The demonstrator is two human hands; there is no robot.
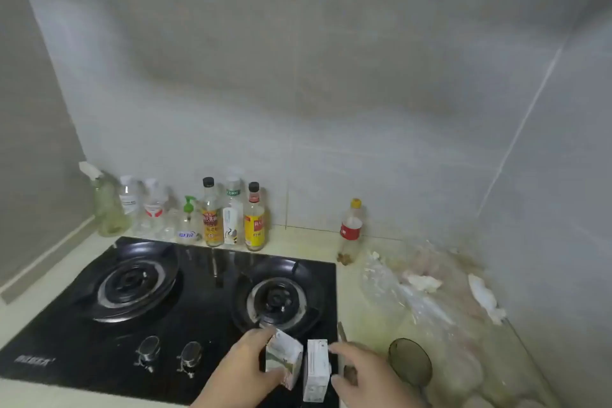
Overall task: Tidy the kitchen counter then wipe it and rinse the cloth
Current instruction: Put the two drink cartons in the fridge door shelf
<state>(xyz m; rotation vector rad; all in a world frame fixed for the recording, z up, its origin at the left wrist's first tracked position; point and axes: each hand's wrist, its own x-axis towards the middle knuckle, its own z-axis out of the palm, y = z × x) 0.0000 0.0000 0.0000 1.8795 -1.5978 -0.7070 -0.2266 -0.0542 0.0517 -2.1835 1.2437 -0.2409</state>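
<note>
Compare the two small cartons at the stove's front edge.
The green-and-beige printed paper carton leans tilted in the left hand; the mostly white paper carton stands upright in the right hand. Both are small, boxy and about the same size.

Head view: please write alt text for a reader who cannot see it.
The left hand grips a printed carton and the right hand grips a white carton over the front edge of a black gas hob. Bottles line the tiled wall behind; crumpled plastic lies on the counter at right.
</note>
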